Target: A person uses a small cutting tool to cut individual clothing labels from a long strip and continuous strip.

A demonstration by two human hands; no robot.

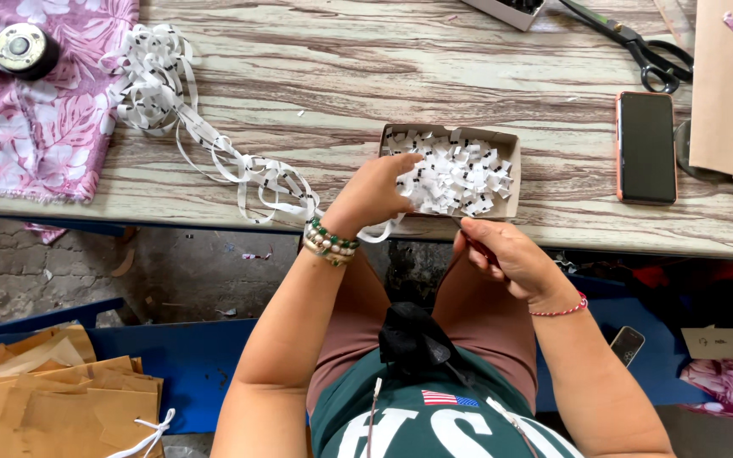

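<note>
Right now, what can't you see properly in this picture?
- Head view: the tool in the right hand is hidden by its fingers.
- The left hand covers where it pinches the white ribbon.
- The scissors blades are cut off by the top edge.
- The marks on the cut pieces in the box are too small.

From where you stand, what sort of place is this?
Probably a small garment or label-cutting workshop: a long white printed label ribbon trails across the wood-grain table, a shallow cardboard box holds cut labels, and black-handled scissors lie beside pink floral fabric.
</note>
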